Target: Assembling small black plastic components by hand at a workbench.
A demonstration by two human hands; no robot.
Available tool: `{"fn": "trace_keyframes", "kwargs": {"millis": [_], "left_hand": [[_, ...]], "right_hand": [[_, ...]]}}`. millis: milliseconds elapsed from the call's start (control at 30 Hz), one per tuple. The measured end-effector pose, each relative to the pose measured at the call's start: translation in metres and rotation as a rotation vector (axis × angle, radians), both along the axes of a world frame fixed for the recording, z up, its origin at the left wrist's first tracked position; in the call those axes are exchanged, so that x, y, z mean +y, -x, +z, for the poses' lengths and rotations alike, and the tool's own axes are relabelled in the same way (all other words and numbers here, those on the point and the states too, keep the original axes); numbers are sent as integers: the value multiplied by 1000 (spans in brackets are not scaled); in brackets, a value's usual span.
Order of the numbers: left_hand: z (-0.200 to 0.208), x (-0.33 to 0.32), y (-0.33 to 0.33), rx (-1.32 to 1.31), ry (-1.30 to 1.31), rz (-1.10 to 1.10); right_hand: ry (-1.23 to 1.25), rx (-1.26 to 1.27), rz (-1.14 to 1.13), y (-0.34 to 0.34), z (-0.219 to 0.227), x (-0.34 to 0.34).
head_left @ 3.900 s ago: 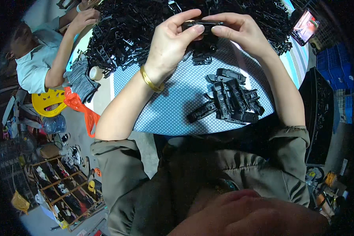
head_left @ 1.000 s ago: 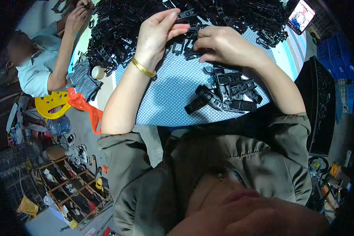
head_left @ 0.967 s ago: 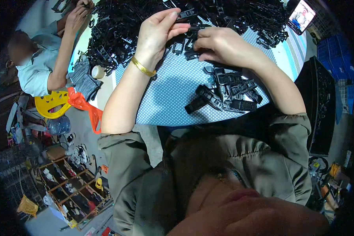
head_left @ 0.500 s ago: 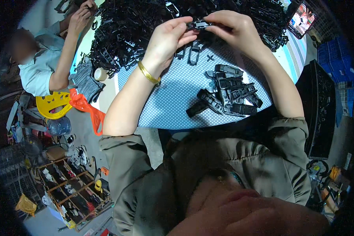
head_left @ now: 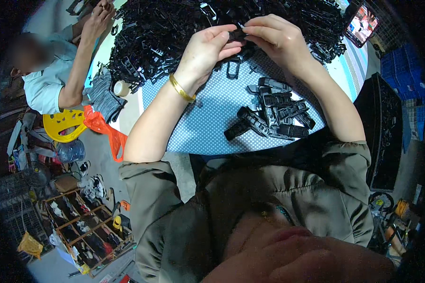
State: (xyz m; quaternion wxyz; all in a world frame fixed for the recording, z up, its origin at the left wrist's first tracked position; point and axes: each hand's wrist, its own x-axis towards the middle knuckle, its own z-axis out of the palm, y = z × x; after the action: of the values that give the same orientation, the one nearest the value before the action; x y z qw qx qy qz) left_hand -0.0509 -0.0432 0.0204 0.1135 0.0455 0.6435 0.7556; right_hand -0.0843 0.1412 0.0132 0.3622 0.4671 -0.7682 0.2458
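Both hands meet over the near edge of a big heap of black plastic parts [head_left: 165,35]. My left hand [head_left: 206,47], with a gold bangle at its wrist, grips a small black plastic part [head_left: 236,35] between thumb and fingers. From the other side my right hand [head_left: 276,37] pinches the end of the same part; its finer shape is partly hidden by the fingers. Below the hands a black rectangular frame piece [head_left: 233,69] lies on the dotted blue-white table cover [head_left: 198,122]. A small pile of longer black plastic pieces [head_left: 276,107] lies nearer to me.
A lit phone [head_left: 362,24] stands at the far right. Tape [head_left: 121,88], a grey cloth [head_left: 104,96] and a red plastic bag [head_left: 104,126] are on the left, beside a yellow stool [head_left: 63,126]. A co-worker [head_left: 52,75] sits at the left table edge.
The part between my hands has turned, showing a darker side. My left hand has shifted slightly right, and my right fingers have closed in toward it.
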Motion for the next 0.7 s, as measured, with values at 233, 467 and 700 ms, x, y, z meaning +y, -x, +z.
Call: {"fn": "trace_keyframes", "kwargs": {"millis": [233,467,700], "left_hand": [[-7,-3,4,-32,-174,-99],[3,-12,10,94,-287,-122],[5,-25,18,66,-201,54]], "right_hand": [[-51,58,-5,-13,9,-4],[89,173,-33,-29,34,-17],[-219,-230,271,-22,4,-16]]}}
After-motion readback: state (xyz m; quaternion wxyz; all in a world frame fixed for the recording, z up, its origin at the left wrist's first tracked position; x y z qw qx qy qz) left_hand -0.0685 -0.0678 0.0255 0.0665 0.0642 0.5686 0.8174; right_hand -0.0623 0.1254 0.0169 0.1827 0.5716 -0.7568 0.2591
